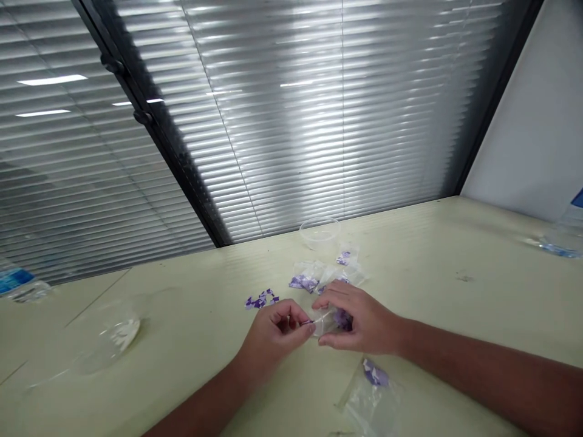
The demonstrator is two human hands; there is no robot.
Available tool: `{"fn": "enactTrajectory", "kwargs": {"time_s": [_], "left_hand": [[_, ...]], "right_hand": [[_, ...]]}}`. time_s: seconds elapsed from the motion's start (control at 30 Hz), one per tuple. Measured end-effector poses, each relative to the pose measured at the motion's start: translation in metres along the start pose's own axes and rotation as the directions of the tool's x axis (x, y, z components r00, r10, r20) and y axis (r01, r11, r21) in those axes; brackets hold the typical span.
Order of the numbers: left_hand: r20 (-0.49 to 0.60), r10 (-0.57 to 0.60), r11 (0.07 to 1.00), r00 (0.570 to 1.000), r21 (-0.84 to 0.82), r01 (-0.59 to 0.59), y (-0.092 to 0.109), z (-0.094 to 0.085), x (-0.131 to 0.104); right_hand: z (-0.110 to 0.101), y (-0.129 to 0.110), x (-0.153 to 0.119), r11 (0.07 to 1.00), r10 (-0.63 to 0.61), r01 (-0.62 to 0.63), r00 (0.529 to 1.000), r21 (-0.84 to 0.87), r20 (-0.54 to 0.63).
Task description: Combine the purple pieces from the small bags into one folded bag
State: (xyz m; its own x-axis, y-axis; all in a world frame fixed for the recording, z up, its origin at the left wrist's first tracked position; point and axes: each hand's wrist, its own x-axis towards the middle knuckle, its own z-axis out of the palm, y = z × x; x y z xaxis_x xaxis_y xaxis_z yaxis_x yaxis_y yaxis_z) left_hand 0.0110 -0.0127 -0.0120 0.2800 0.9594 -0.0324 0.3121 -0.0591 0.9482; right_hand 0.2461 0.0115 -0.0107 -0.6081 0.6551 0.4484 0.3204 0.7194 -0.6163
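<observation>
My right hand (353, 312) is curled round a small clear plastic bag (324, 321) with purple and white pieces in its far end. At the bag's mouth, my left hand (280, 331) is closed in a pinch on a tiny purple piece (308, 322). Just beyond my left hand lies a loose pile of purple and white pieces (263, 298). Behind my hands, several clear bags (307, 276) with similar pieces lie close together. Nearer to me is another bag (371, 400), its purple contents at the far end.
A round clear plastic container (319, 232) stands at the back of the pale table (455, 315). A clear, disc-like plastic item (112, 340) is on the left. Water bottles stand at the left edge (20, 284) and right edge (565, 233). Window blinds (319, 121) rise behind the table.
</observation>
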Motion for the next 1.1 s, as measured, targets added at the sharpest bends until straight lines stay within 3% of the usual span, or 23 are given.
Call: {"fn": "enactTrajectory", "kwargs": {"time_s": [0.37,0.53,0.73,0.93,1.1], "left_hand": [[0.007,0.181,0.964,0.983,0.197,-0.179,0.000,-0.001,-0.001],[-0.019,0.188,0.954,0.982,0.243,-0.177,0.006,-0.001,-0.003],[-0.099,0.215,0.956,0.971,0.223,-0.189,0.011,-0.005,-0.003],[0.082,0.107,0.963,0.991,0.238,-0.124,0.013,-0.007,-0.001],[0.124,0.169,0.918,0.978,0.341,-0.202,0.014,-0.006,-0.002]], "right_hand": [[0.000,0.001,0.001,0.999,-0.035,0.035,0.999,0.011,0.023],[-0.001,-0.001,0.002,1.000,-0.026,0.026,1.000,-0.003,0.014],[-0.003,-0.003,0.000,1.000,0.007,-0.009,0.996,-0.028,-0.085],[-0.006,-0.006,-0.002,0.999,0.054,-0.054,0.997,-0.005,-0.063],[-0.004,-0.006,-0.003,1.000,0.022,-0.023,0.999,-0.019,-0.033]]}}
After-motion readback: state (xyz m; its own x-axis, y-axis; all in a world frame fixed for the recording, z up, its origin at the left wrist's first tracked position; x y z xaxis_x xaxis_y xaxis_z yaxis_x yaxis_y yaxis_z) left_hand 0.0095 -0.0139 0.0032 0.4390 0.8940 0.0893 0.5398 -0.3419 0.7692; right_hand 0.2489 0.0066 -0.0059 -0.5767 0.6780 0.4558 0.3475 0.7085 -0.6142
